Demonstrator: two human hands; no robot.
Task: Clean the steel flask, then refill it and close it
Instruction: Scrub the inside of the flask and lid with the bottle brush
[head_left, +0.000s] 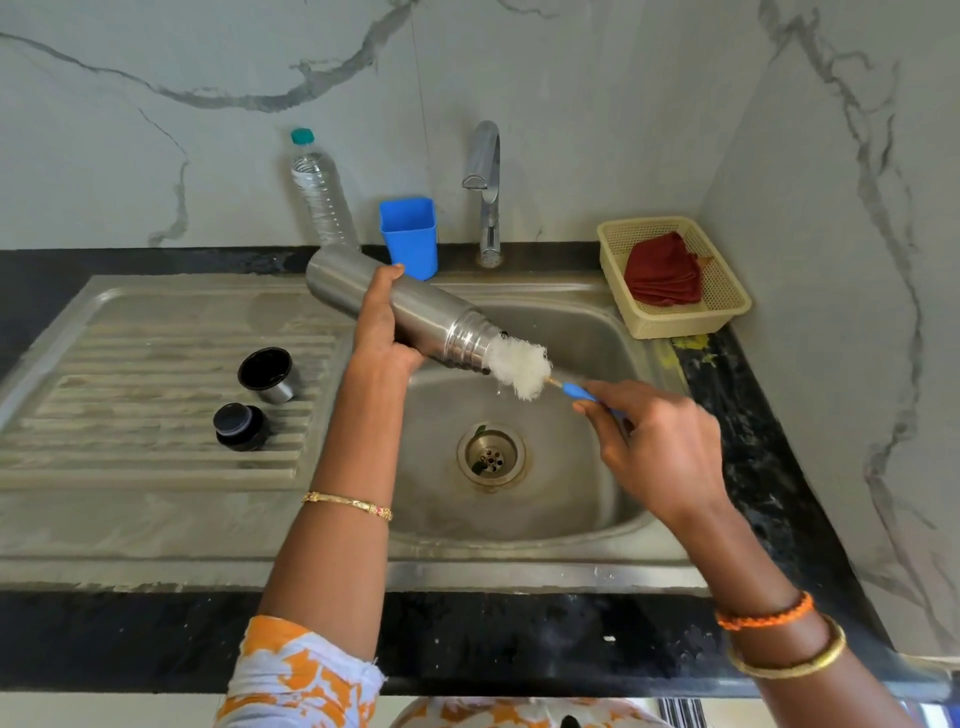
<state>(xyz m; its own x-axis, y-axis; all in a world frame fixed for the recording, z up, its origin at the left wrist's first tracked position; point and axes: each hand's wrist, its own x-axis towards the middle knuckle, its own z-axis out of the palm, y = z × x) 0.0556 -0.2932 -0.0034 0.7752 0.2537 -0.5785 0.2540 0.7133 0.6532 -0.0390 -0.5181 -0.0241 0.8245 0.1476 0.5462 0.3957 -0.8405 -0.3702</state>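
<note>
The steel flask (410, 306) lies tilted over the sink (571, 525), gripped by the left hand (382, 327); the right hand (654, 441) pinches the bottle brush (519, 366) at its mouth; push deep, twist, keep the mouth down.

Head cam, close, facing down at sink (519, 519).

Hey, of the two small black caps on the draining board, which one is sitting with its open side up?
The farther cap, the one with the steel band: you can see into its hollow black inside. The nearer cap shows a closed, domed black top.
</note>
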